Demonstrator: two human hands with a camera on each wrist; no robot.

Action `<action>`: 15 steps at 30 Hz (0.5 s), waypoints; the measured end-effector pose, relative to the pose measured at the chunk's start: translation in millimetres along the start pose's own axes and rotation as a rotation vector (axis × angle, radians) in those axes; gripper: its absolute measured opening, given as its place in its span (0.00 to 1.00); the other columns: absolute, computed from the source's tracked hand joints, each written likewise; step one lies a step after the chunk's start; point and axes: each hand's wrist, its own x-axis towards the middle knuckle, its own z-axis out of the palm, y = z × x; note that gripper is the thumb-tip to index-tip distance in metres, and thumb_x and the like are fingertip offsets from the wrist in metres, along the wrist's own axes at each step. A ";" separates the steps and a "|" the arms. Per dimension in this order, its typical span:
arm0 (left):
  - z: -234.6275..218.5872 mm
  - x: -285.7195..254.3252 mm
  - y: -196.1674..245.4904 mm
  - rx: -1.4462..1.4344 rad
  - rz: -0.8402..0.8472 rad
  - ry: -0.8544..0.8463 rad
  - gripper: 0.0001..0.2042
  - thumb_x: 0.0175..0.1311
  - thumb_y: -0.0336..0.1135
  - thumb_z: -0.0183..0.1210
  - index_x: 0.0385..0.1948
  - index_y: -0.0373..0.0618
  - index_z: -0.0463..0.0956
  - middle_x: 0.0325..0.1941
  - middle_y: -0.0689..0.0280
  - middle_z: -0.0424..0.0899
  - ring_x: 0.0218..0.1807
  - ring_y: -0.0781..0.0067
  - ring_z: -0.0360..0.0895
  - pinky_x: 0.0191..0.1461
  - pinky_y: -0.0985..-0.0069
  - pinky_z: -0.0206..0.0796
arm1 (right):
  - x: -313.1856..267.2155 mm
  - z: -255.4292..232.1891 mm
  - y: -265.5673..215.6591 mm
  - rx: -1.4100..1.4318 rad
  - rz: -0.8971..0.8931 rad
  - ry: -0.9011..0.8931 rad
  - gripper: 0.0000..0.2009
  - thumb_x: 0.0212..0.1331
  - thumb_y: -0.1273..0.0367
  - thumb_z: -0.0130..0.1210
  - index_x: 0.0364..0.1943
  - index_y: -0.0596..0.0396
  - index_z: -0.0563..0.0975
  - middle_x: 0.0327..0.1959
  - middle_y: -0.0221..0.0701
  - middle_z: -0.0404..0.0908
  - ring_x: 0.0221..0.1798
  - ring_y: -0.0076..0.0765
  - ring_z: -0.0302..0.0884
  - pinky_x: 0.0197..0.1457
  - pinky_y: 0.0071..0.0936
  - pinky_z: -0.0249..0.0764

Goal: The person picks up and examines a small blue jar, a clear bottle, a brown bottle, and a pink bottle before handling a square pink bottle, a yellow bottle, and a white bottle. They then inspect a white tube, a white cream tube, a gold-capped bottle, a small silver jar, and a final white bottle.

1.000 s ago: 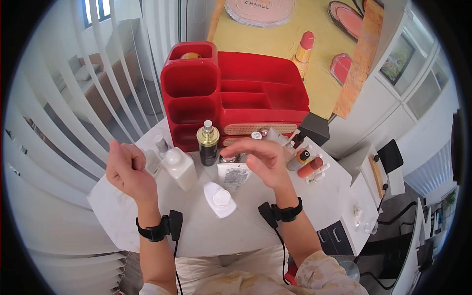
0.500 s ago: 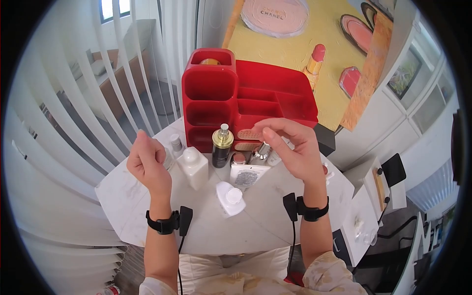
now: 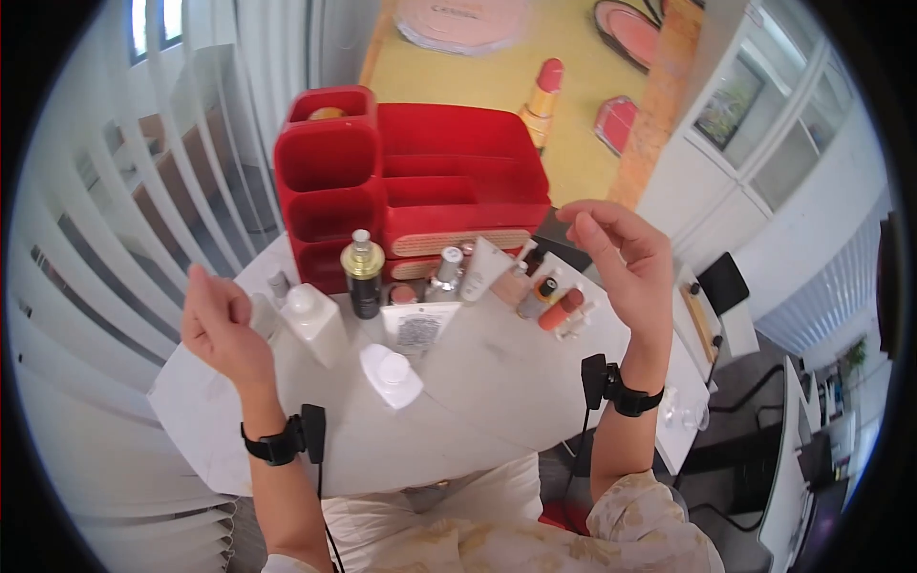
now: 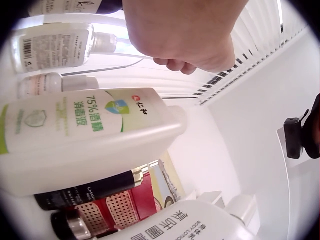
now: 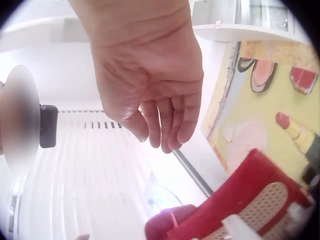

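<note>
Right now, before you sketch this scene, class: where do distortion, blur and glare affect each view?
Head view: fisheye bends the blinds, the edges go dark, and lettering on the painting looks soft. Left wrist view: dark corners, but large print on the alcohol bottle is legible. Right wrist view: washed-out blinds, bluish-white glare by the red organizer, a blurred oval at the left edge.

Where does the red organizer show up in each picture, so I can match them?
Head: red organizer, upper half, just left of centre.
Left wrist: red organizer partly hidden, low, left of centre.
Right wrist: red organizer cut off below, right of centre.
Shared landmark: its mesh drawer fronts.
</note>
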 end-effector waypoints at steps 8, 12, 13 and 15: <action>0.6 0.6 2.3 -0.005 -0.024 -0.002 0.25 0.80 0.39 0.50 0.15 0.48 0.60 0.15 0.74 0.60 0.20 0.86 0.50 0.25 0.79 0.38 | -80.0 -59.6 80.8 -0.459 0.153 0.101 0.09 0.63 0.72 0.65 0.44 0.61 0.85 0.40 0.34 0.88 0.37 0.26 0.82 0.44 0.25 0.79; -0.8 0.6 1.2 -0.023 -0.034 -0.011 0.25 0.80 0.40 0.51 0.14 0.48 0.60 0.15 0.74 0.61 0.19 0.86 0.51 0.25 0.79 0.39 | -107.7 -62.3 100.8 -0.454 0.228 0.034 0.10 0.61 0.73 0.66 0.46 0.60 0.85 0.42 0.34 0.89 0.37 0.26 0.82 0.42 0.25 0.80; 0.1 0.0 0.8 -0.009 -0.027 -0.006 0.25 0.80 0.40 0.51 0.14 0.48 0.60 0.15 0.74 0.61 0.19 0.86 0.51 0.25 0.79 0.39 | -110.9 -62.5 103.4 -0.454 0.240 0.005 0.12 0.60 0.73 0.67 0.48 0.60 0.84 0.44 0.34 0.89 0.38 0.27 0.83 0.42 0.25 0.81; 2.4 -1.3 -0.5 0.021 -0.013 0.003 0.26 0.80 0.40 0.51 0.14 0.48 0.60 0.15 0.74 0.61 0.19 0.86 0.51 0.24 0.78 0.39 | -114.1 -58.2 108.5 -0.437 0.230 0.001 0.13 0.60 0.73 0.67 0.49 0.60 0.84 0.43 0.34 0.88 0.37 0.28 0.83 0.42 0.25 0.81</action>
